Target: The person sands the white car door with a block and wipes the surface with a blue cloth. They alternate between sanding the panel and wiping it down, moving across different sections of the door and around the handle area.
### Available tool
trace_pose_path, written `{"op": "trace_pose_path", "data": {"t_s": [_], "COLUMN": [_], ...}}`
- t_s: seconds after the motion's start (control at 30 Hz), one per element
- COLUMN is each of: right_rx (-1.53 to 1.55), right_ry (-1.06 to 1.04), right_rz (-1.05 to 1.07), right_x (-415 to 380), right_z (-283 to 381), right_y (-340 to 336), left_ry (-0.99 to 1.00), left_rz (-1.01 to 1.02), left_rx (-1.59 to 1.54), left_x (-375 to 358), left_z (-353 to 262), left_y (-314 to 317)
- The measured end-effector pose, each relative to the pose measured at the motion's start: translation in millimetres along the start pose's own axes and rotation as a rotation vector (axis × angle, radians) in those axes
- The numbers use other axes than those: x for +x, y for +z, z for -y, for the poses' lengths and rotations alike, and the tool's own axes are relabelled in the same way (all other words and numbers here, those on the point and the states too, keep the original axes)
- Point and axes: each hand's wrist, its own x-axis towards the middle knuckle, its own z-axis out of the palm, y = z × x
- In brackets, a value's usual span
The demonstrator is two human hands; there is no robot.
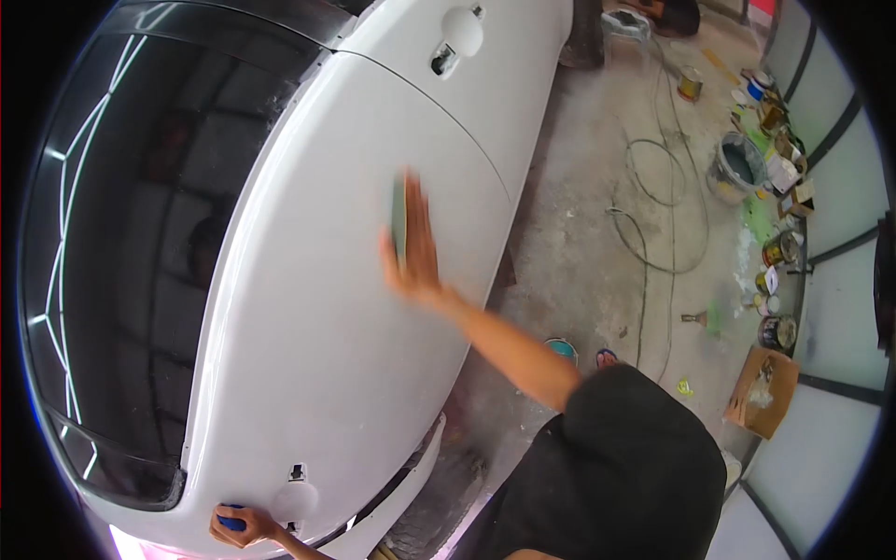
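A white car door panel (308, 327) fills the middle of the head view, under a dark side window (140, 252). Flat against the panel, my right hand (415, 257) grips a narrow green-grey sanding block (399, 219), thumb on one side and fingers along the other; hand and block are smeared by motion. Low on the left, my left hand (247, 527) rests on the white body near the window corner. Its fingers are curled round a small blue object (231, 519), mostly covered, whose kind I cannot make out.
Handle recesses (297, 499) open in the bodywork. Across the dusty concrete floor (579, 252) run looped hoses (644, 243). By the wall stand a grey bucket (737, 168), several paint tins (779, 247) and a cardboard box (763, 392). A scraper (694, 318) lies on the floor.
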Motion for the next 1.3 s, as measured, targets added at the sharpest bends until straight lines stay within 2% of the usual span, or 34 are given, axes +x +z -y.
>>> {"op": "trace_pose_path", "data": {"t_s": [0.03, 0.13, 0.17, 0.23, 0.27, 0.33, 0.4, 0.47, 0.5, 0.57, 0.63, 0.67, 0.73, 0.9, 0.97, 1.03, 1.13, 1.2, 1.27, 1.3], "right_rx": [0.051, 0.007, -0.019, -0.095, -0.071, 0.021, 0.065, 0.025, 0.008, -0.037, -0.072, -0.131, -0.033, -0.021, -0.036, -0.025, -0.024, -0.002, 0.014, -0.028], "right_ry": [0.028, -0.088, -0.143, -0.093, -0.053, 0.023, -0.015, -0.086, -0.111, -0.201, -0.052, -0.017, 0.057, -0.265, -0.233, -0.003, -0.046, -0.199, -0.248, -0.253], "right_rz": [0.100, 0.133, 0.091, 0.073, 0.042, -0.006, 0.041, 0.235, 0.219, 0.148, 0.051, 0.033, -0.012, 0.358, 0.179, 0.043, 0.054, 0.325, 0.308, 0.217], "right_x": [-47, -12, 36, 131, 150, 113, 14, -56, -34, 59, 156, 180, 133, 9, 97, 170, 90, 7, 30, 71], "right_z": [18, 6, -10, -23, -19, -7, 14, 29, 24, 5, -7, -14, 13, 51, 24, 13, 45, 80, 53, 37], "right_y": [0, 0, -1, -6, -9, -6, 6, 17, 16, 5, -1, -1, 14, 20, 13, 2, 21, 18, 22, 18], "left_ry": [-0.006, -0.013, 0.002, 0.015, 0.016, -0.011, -0.030, -0.012, -0.006, -0.003, 0.001, 0.005, -0.009, -0.022, -0.014, -0.014, -0.004, -0.018, -0.038, -0.034], "left_rz": [0.009, 0.021, 0.016, -0.006, -0.013, 0.002, 0.005, -0.007, -0.005, -0.007, -0.008, -0.004, 0.005, -0.001, -0.008, -0.015, -0.031, -0.013, 0.010, 0.000], "left_rx": [0.004, -0.004, 0.000, 0.017, 0.036, 0.055, 0.040, 0.041, 0.042, 0.048, 0.058, 0.070, 0.082, 0.052, 0.055, 0.080, 0.073, 0.066, 0.049, 0.045], "left_x": [1, 4, 4, 1, 0, 0, 1, 2, 0, 0, -1, 0, -3, 1, 0, 0, -1, -1, 1, 2], "left_z": [3, -2, -3, -5, -1, -2, -5, -3, -2, 1, 3, 3, 1, -2, -3, -5, -5, -6, -6, -7], "left_y": [-1, -3, -3, 2, 2, 1, 1, 3, 2, 2, 5, 6, 0, 1, 4, 3, 4, 1, 1, 2]}}
